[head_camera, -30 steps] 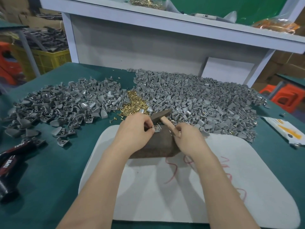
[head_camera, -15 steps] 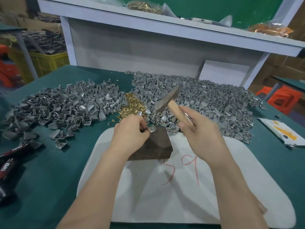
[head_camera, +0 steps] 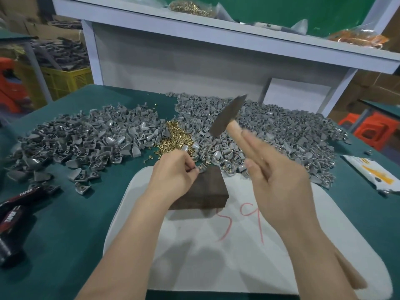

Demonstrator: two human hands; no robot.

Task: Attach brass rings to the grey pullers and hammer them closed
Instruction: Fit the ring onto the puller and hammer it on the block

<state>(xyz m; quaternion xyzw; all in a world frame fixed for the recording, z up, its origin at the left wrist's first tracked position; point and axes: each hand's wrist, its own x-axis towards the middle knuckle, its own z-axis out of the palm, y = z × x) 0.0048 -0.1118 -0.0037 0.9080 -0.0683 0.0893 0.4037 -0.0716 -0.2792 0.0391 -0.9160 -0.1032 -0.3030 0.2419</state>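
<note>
My left hand (head_camera: 175, 172) pinches a small grey puller with a brass ring (head_camera: 202, 168) on the far corner of a dark metal block (head_camera: 207, 191). My right hand (head_camera: 279, 178) holds the wooden handle of a hammer (head_camera: 227, 115), whose dark head is raised and blurred above the block. Two heaps of grey pullers lie behind, a left heap (head_camera: 82, 141) and a right heap (head_camera: 281, 131). Between the two heaps lies a small pile of brass rings (head_camera: 175, 137).
The block stands on a white board (head_camera: 238, 256) with red marks, on a green table (head_camera: 54, 234). Black and red tools (head_camera: 15, 213) lie at the left. A white packet (head_camera: 376, 174) lies at the right. A white shelf (head_camera: 216, 37) stands behind the heaps.
The hammer head was down on the block one second ago. My right hand has since swung it up and back. My left hand keeps its pinch on the puller.
</note>
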